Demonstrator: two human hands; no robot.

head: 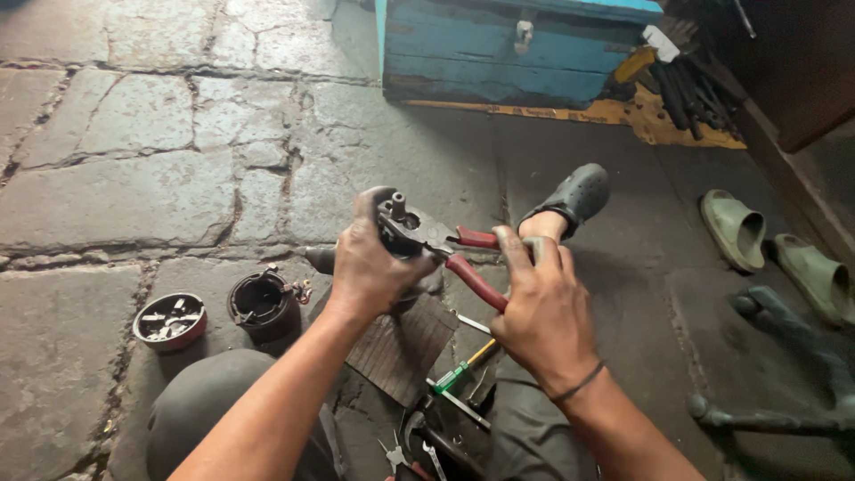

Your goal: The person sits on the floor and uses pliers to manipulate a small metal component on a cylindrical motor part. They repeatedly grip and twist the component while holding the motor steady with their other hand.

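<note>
Gripping dark round metal part (398,223), red-handled pliers (470,267), greasy hands

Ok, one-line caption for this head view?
Left hand grips a small metal part while right hand squeezes red-handled pliers on it, above a stone floor.

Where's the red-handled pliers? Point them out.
In the head view, centre: the red-handled pliers are gripped by the right hand, their jaws biting the dark metal part held in the left hand.
</note>
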